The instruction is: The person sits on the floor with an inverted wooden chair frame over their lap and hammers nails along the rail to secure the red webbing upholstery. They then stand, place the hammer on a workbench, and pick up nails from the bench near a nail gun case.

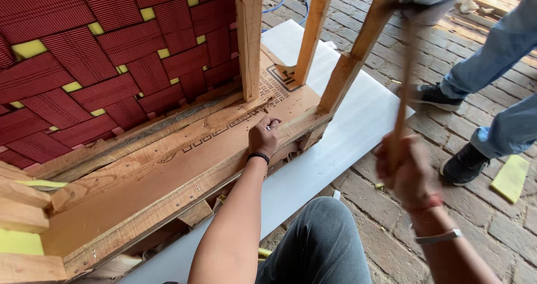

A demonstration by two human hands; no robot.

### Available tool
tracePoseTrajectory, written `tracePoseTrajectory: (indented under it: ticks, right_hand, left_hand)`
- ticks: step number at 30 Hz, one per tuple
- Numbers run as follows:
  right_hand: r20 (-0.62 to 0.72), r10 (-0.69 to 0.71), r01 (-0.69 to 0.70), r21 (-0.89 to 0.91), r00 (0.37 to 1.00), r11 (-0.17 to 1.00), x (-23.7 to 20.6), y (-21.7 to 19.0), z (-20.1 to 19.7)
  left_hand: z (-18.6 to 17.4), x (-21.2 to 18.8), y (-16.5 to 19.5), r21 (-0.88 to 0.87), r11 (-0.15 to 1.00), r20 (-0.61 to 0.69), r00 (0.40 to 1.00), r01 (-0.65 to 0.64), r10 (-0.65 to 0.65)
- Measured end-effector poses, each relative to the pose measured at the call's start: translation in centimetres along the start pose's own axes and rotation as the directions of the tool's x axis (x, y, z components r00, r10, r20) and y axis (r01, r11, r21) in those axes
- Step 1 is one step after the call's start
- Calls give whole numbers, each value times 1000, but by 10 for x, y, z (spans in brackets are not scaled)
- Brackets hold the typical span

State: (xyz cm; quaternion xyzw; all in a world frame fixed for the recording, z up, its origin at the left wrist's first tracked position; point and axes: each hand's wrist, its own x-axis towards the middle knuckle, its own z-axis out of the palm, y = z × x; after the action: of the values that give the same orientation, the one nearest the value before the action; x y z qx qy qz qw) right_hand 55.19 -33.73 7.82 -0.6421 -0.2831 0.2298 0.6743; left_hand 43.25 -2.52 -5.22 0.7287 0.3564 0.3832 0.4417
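Pinching a nail [269, 127] left-handed [263, 137] on cardboard [168, 175], right hand [411, 172] gripping raised hammer [404, 71].

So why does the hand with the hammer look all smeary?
Head view: the right hand and its wooden-handled hammer are streaked with motion blur; the left hand, pinching a small nail on the brown cardboard panel, is sharp; bright sun glares on the brick floor at top right.

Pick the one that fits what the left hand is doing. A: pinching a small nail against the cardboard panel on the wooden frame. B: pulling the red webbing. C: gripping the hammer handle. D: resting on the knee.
A: the left hand pinches a small nail against the cardboard panel, while the right hand holds the hammer.
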Motion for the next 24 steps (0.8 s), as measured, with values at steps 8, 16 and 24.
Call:
tracePoseTrajectory:
  ticks: [8,16,24]
  right_hand:
    - [-250,558,-601,-488,791,634,4,84,31]
    - [-31,112,-115,-97,993,989,1,24,-8]
    - [-130,280,-308,-473,951,826,8,81,14]
  left_hand:
    - [3,-3,-1,-28,1000,-6,1000,-12,12]
    - [3,-3,5,45,997,-41,997,-70,72]
    - [-1,-5,7,37,997,-28,997,-67,68]
